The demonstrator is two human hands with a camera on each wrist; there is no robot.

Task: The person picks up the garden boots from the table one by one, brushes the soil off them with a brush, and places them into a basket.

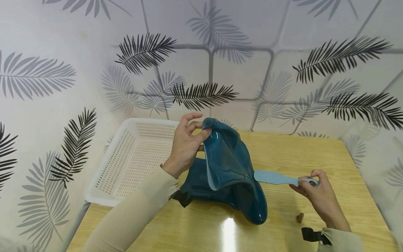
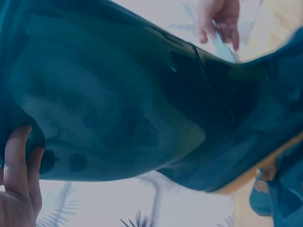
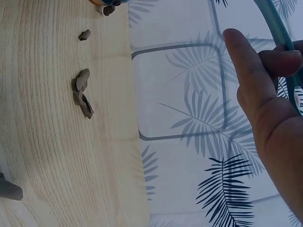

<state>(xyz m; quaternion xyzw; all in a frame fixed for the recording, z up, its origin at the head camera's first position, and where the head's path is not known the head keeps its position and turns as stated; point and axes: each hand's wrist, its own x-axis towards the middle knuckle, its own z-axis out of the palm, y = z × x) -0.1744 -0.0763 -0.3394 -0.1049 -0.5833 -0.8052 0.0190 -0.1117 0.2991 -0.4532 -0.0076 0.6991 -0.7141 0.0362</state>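
My left hand (image 1: 186, 145) pinches the top rim of a dark teal rubber boot (image 1: 228, 154) and holds it up, its soft shaft creased. In the left wrist view this boot (image 2: 104, 94) fills most of the picture. A second teal boot (image 1: 196, 176) shows behind and below it, partly hidden. My right hand (image 1: 321, 197) grips the ringed handle of a light blue spatula-like scraper (image 1: 274, 177). Its flat blade points left, with the tip right at the boot's side. The scraper's handle (image 3: 271, 16) appears at the upper right of the right wrist view.
A white perforated plastic basket (image 1: 105, 171) stands at the left on the wooden table (image 1: 343, 168). One small brown lump (image 1: 300, 217) lies near my right wrist; more brown clumps (image 3: 81, 92) show in the right wrist view. A leaf-patterned wall covering (image 1: 239, 77) borders the table's back.
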